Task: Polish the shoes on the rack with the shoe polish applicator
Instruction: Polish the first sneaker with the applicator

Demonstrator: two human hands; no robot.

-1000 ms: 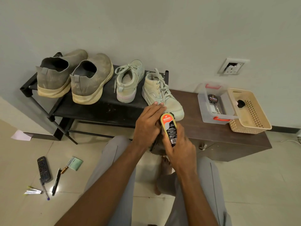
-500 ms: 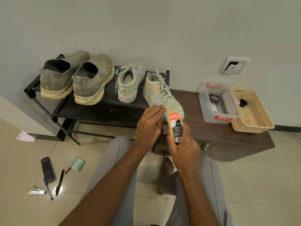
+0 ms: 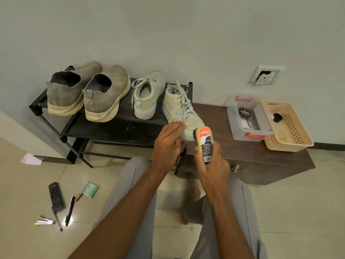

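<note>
Head view: right hand [image 3: 214, 165], fingers gripping applicator [image 3: 205, 142], has moved to shoe [image 3: 183, 113] toe.

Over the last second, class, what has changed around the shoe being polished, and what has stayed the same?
The right hand, gripping the shoe polish applicator, carried it forward and slightly right until its head met the toe of the pale lace-up shoe. The left hand kept its fingers straight on that shoe's side. The other three shoes, the clear box and the basket did not move.
</note>
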